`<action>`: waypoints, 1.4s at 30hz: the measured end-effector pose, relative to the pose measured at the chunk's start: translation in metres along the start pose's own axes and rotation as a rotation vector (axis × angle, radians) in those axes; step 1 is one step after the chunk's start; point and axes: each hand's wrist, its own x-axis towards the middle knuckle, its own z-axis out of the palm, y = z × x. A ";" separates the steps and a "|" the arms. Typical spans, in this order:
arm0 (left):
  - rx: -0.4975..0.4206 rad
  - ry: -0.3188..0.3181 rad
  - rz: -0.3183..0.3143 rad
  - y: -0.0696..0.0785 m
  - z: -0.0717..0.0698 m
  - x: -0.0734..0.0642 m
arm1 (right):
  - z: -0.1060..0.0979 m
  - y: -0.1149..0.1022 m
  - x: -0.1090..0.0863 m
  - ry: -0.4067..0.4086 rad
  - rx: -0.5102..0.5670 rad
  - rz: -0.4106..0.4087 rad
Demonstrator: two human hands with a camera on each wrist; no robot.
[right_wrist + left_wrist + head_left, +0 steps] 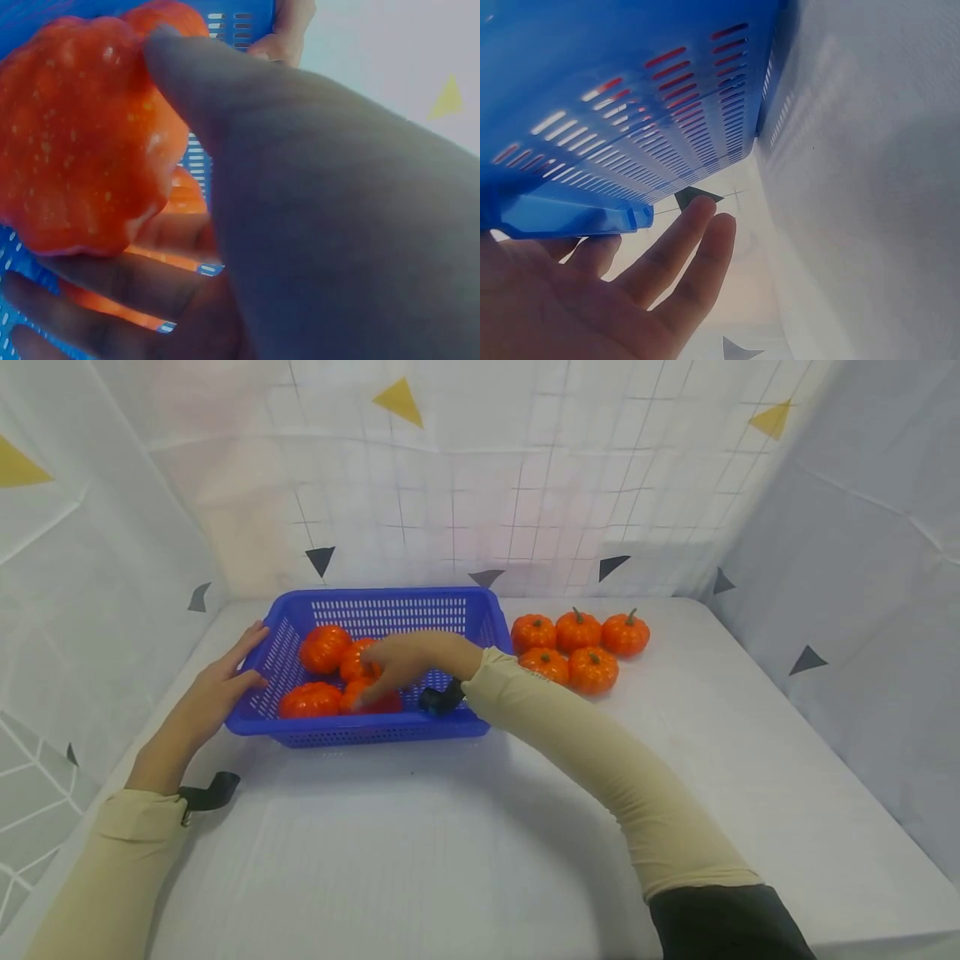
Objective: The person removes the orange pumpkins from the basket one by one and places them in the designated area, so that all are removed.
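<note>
A blue plastic basket (pixel 367 721) with slotted walls stands on the white table, holding several small orange pumpkins (pixel 311 700). My left hand (pixel 213 689) holds the basket's left end, the thumb over the rim. In the left wrist view, two fingers (pixel 705 262) of it stretch out below the rim, and the others are partly hidden behind it. My right hand (pixel 408 656) reaches down into the basket. It holds a pumpkin (pixel 82 142) between the thumb, laid on one side, and spread fingers on the other; some fingertips are hidden by the pumpkin.
Right of the basket, several more orange pumpkins (pixel 592 671) with green stems sit close together in two rows, one partly behind the right sleeve (pixel 570 727). White cloth walls (pixel 450 485) with yellow and dark triangles enclose the table (pixel 420 852) at the back and sides.
</note>
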 end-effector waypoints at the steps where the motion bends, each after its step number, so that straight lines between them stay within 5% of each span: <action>1: -0.001 -0.001 0.000 0.000 0.000 0.000 | 0.001 0.000 0.000 -0.013 0.023 0.019; 5: -0.004 -0.001 -0.001 0.000 0.000 0.000 | 0.003 0.002 0.001 -0.041 0.077 0.060; 10: -0.006 0.002 0.002 0.000 0.000 -0.001 | 0.004 0.006 0.004 -0.011 0.016 -0.001; 23: 0.011 -0.001 0.004 0.001 0.001 0.003 | 0.004 0.017 -0.010 0.015 0.184 -0.027; 31: 0.009 0.003 -0.002 0.000 0.001 -0.001 | 0.004 0.025 -0.024 0.136 0.128 -0.067; 42: 0.010 0.008 0.005 -0.001 0.001 -0.001 | -0.001 0.024 -0.040 0.314 0.279 -0.060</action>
